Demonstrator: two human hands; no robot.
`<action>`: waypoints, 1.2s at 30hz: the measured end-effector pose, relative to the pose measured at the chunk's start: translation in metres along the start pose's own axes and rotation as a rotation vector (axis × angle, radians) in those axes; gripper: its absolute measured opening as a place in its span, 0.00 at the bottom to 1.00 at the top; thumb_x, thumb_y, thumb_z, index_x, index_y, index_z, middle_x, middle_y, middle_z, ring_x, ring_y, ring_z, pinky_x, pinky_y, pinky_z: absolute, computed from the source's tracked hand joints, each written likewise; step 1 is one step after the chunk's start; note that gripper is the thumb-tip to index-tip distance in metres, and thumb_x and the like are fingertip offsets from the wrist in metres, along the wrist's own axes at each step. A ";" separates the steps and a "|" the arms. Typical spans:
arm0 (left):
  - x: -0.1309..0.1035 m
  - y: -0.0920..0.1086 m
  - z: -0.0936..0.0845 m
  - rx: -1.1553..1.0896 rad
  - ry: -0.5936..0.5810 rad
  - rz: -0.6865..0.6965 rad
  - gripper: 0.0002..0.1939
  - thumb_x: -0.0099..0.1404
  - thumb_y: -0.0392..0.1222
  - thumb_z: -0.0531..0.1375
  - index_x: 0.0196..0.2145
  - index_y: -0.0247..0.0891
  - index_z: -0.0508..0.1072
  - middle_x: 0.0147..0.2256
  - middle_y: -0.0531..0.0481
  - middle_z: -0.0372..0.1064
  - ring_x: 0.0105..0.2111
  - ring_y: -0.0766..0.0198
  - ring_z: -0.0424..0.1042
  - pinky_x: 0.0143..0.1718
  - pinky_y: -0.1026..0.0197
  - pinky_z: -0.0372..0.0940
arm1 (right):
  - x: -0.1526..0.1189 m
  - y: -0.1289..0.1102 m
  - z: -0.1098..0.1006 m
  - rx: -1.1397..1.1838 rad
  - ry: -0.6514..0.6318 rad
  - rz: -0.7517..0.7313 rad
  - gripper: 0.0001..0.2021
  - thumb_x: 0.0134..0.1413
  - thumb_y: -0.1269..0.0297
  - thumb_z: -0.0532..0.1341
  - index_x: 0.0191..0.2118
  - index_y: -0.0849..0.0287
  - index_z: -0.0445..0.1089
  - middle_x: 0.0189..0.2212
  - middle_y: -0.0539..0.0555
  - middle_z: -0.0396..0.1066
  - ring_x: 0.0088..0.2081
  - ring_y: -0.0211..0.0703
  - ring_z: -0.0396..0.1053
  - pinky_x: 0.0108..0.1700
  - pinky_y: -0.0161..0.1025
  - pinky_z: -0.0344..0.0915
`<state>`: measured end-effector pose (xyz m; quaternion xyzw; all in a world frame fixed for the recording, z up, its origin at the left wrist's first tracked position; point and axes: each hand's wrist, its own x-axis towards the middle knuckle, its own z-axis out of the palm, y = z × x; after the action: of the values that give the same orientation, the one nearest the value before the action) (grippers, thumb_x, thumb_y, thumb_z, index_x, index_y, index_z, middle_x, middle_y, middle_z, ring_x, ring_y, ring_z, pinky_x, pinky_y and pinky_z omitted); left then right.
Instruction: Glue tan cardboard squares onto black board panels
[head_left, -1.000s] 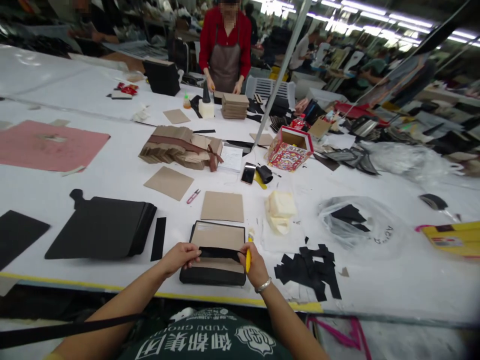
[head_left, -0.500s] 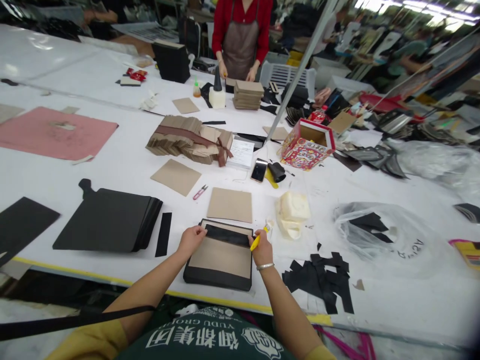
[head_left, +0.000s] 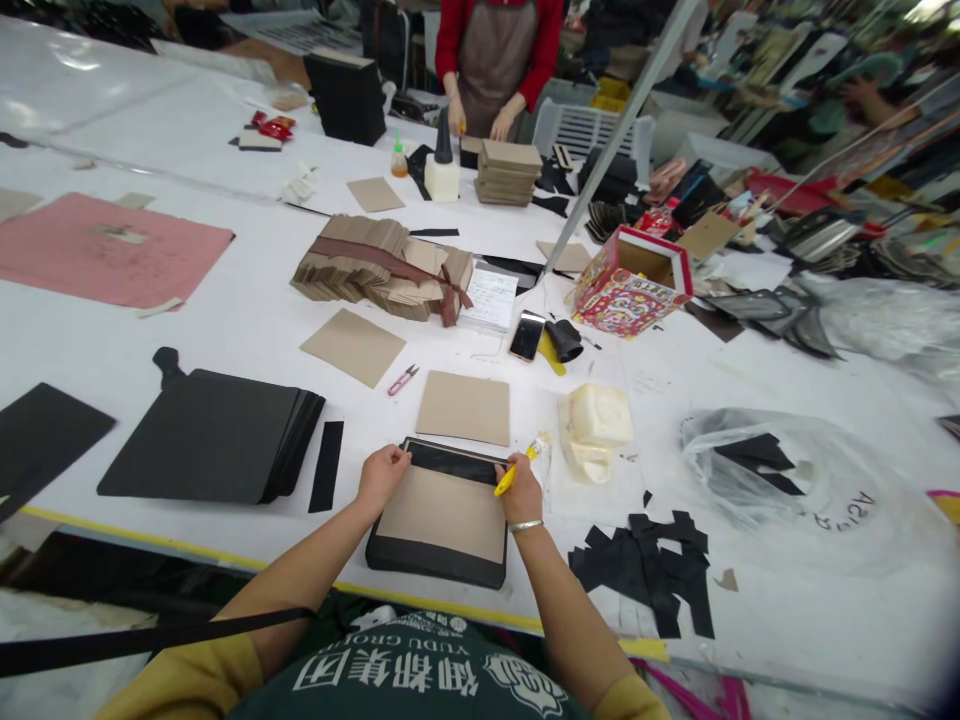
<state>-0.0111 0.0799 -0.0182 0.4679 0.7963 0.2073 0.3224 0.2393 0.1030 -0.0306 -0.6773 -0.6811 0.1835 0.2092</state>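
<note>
In front of me a tan board (head_left: 442, 515) rests on a stack of black sheets (head_left: 435, 564). A black strip (head_left: 454, 461) lies across the board's far edge. The fingers of my left hand (head_left: 382, 476) pinch its left end. My right hand (head_left: 523, 495) is at the right end, closed around a yellow-handled brush (head_left: 516, 470) whose bristles point up and away; its fingertips also touch the strip. Past the far edge lies another tan board (head_left: 463, 407). To the left is a separate black strip (head_left: 327, 466).
Black panels (head_left: 202, 435) are stacked at left. At right are a glue-stained white container (head_left: 596, 420), black scraps (head_left: 649, 565) and a plastic bag (head_left: 817, 490). Snips (head_left: 403, 380), a phone (head_left: 527, 335) and bundled tan boards (head_left: 375, 265) lie farther off. A co-worker (head_left: 499, 60) stands opposite.
Both hands have shifted the black strip slightly away from me, onto the board's far edge. The brush has stayed in my right hand. The view has tilted a little.
</note>
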 end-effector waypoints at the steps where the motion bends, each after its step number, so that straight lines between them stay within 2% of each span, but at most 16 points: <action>1: 0.000 0.000 0.000 -0.005 -0.008 -0.002 0.14 0.56 0.48 0.51 0.21 0.37 0.66 0.21 0.52 0.67 0.25 0.65 0.65 0.26 0.66 0.53 | 0.000 0.001 0.001 -0.001 0.006 -0.004 0.11 0.52 0.58 0.52 0.39 0.59 0.59 0.27 0.51 0.67 0.27 0.40 0.66 0.29 0.34 0.59; 13: 0.003 -0.003 0.005 0.023 -0.023 -0.025 0.15 0.55 0.51 0.51 0.18 0.38 0.64 0.18 0.53 0.64 0.22 0.64 0.63 0.23 0.65 0.50 | -0.003 0.006 0.007 -0.051 0.016 -0.013 0.10 0.54 0.61 0.51 0.40 0.60 0.59 0.29 0.52 0.67 0.30 0.40 0.67 0.30 0.33 0.59; 21: 0.002 -0.001 0.005 0.039 -0.005 -0.007 0.16 0.56 0.50 0.50 0.19 0.38 0.64 0.20 0.52 0.65 0.23 0.64 0.63 0.24 0.65 0.50 | -0.002 0.002 0.007 -0.126 -0.002 -0.006 0.10 0.55 0.62 0.50 0.41 0.60 0.60 0.29 0.53 0.66 0.30 0.40 0.66 0.29 0.33 0.57; 26: 0.004 0.002 0.005 0.120 -0.004 -0.005 0.14 0.57 0.49 0.50 0.20 0.39 0.64 0.21 0.51 0.66 0.25 0.63 0.64 0.25 0.65 0.51 | -0.002 0.000 0.014 -0.231 -0.004 -0.054 0.10 0.57 0.63 0.49 0.42 0.60 0.61 0.29 0.54 0.65 0.29 0.39 0.64 0.28 0.32 0.56; 29: 0.004 0.001 0.000 0.232 -0.029 0.018 0.14 0.58 0.48 0.50 0.22 0.39 0.66 0.22 0.50 0.66 0.26 0.62 0.65 0.25 0.64 0.52 | -0.001 0.004 0.013 -0.282 0.050 -0.072 0.11 0.56 0.62 0.50 0.43 0.60 0.62 0.29 0.55 0.64 0.29 0.39 0.63 0.29 0.33 0.57; 32: -0.001 -0.001 -0.006 0.362 0.097 0.157 0.14 0.60 0.49 0.49 0.32 0.37 0.68 0.30 0.46 0.69 0.32 0.59 0.67 0.31 0.61 0.57 | -0.002 0.007 0.005 -0.254 0.126 -0.058 0.14 0.55 0.62 0.52 0.45 0.63 0.61 0.31 0.58 0.64 0.34 0.45 0.64 0.34 0.38 0.61; 34: -0.009 -0.001 -0.005 0.409 0.194 0.371 0.17 0.62 0.46 0.48 0.41 0.33 0.67 0.40 0.40 0.68 0.41 0.56 0.65 0.40 0.58 0.57 | -0.007 0.001 0.002 -0.183 0.139 -0.123 0.13 0.56 0.65 0.50 0.45 0.63 0.61 0.35 0.61 0.65 0.38 0.48 0.63 0.39 0.43 0.61; 36: -0.017 0.002 0.001 0.444 0.150 0.652 0.21 0.62 0.43 0.47 0.51 0.32 0.62 0.50 0.38 0.61 0.52 0.55 0.58 0.51 0.54 0.51 | -0.016 -0.012 0.006 -0.089 0.097 -0.280 0.12 0.56 0.71 0.48 0.44 0.62 0.62 0.42 0.62 0.64 0.44 0.48 0.62 0.45 0.46 0.60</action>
<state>-0.0030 0.0659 -0.0125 0.7379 0.6528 0.1552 0.0718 0.2259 0.0869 -0.0297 -0.5923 -0.7654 0.0892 0.2352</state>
